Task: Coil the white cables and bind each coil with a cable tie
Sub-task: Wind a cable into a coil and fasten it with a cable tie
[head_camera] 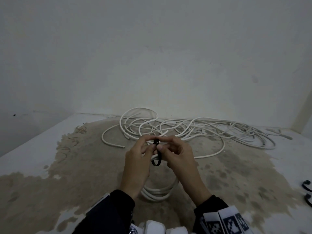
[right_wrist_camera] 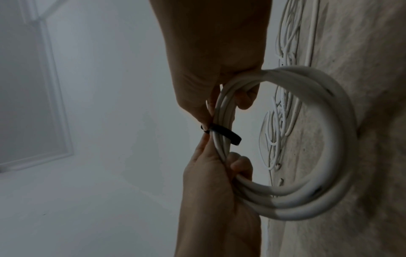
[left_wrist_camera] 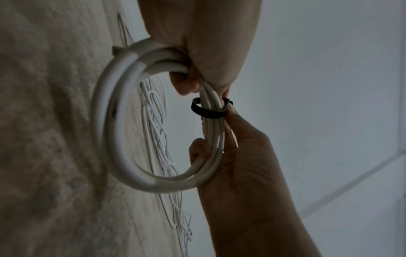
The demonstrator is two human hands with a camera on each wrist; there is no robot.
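Note:
A small coil of white cable hangs upright between my hands, above the stained surface. A black cable tie loops loosely around the top of the coil. My left hand curls its fingers round the coil strands and touches the tie's head. My right hand pinches the tie's head between thumb and forefinger, its other fingers hooked through the coil. The left wrist view shows the coil and the tie. In the right wrist view the tie circles the strands with slack.
A tangle of loose white cables lies on the surface beyond my hands, near the wall. Two more black ties lie at the right edge. A tan stain covers the surface under the coil.

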